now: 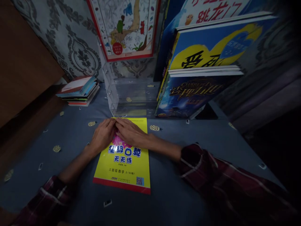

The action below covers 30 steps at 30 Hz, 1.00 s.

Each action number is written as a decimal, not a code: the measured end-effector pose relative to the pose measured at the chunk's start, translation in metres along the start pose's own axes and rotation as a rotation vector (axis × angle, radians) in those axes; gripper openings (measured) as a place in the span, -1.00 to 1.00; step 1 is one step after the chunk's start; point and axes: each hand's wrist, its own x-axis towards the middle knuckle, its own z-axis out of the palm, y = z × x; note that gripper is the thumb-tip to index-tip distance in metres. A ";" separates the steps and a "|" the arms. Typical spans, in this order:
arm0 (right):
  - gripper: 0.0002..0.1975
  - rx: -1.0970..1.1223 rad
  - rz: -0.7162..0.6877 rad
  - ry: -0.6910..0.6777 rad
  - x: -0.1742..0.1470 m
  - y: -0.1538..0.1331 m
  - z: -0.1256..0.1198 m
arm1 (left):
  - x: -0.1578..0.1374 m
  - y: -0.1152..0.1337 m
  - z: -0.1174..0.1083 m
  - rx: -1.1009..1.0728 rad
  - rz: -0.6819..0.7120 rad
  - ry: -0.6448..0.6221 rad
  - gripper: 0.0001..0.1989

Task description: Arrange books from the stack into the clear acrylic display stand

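A yellow workbook (124,171) with blue and white lettering and a red bottom strip lies flat on the blue patterned cloth. My left hand (103,135) rests at its upper left edge, fingers stretched out toward the top corner. Over the upper part of the cover lies my right hand (130,131), flat and with its fingers extended. The fingertips of both hands meet near the workbook's top left, hiding part of the pink cover picture. Neither hand shows a grip on the workbook. Just beyond its top edge stands a clear plastic book rack (130,108).
In the rack's right side stand several books, with a dark blue book (190,91) in front and a blue and yellow book (211,47) behind. A red-framed picture book (128,28) stands at the rack's back left. A book stack (80,89) lies farther left by the wall.
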 end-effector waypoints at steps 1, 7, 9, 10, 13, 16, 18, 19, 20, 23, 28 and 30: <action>-0.52 -0.004 0.001 -0.006 0.004 0.000 0.002 | 0.000 0.000 0.001 -0.006 -0.001 0.000 -0.69; -0.51 -0.013 0.043 -0.039 -0.007 0.010 -0.001 | 0.001 0.001 0.001 0.051 -0.032 -0.045 -0.72; -0.52 -0.007 0.057 -0.035 -0.016 0.016 -0.003 | 0.000 0.001 0.000 0.070 -0.038 -0.060 -0.72; -0.52 -0.004 0.057 -0.028 -0.021 0.020 -0.004 | 0.000 0.001 0.000 0.074 -0.039 -0.066 -0.71; -0.52 0.009 0.062 -0.007 -0.036 0.031 -0.007 | 0.000 0.002 0.000 0.087 -0.052 -0.068 -0.71; -0.50 0.032 0.092 -0.003 -0.054 0.041 -0.011 | 0.000 0.003 -0.001 0.107 -0.057 -0.071 -0.72; -0.48 0.043 0.116 0.001 -0.066 0.047 -0.015 | 0.000 0.004 -0.001 0.111 -0.053 -0.080 -0.73; -0.48 0.044 0.127 0.007 -0.072 0.050 -0.017 | 0.001 0.004 -0.001 0.110 -0.054 -0.082 -0.73; -0.48 0.043 0.136 0.013 -0.078 0.053 -0.019 | 0.001 0.004 -0.001 0.110 -0.057 -0.082 -0.72; -0.48 0.034 0.155 0.021 -0.091 0.058 -0.025 | 0.001 0.003 -0.002 0.118 -0.065 -0.089 -0.71; -0.49 0.020 0.170 0.031 -0.095 0.058 -0.027 | 0.005 0.005 -0.009 0.152 -0.032 -0.151 -0.68; -0.49 0.014 0.173 0.038 -0.094 0.058 -0.026 | 0.009 0.011 -0.013 0.132 0.021 -0.167 -0.66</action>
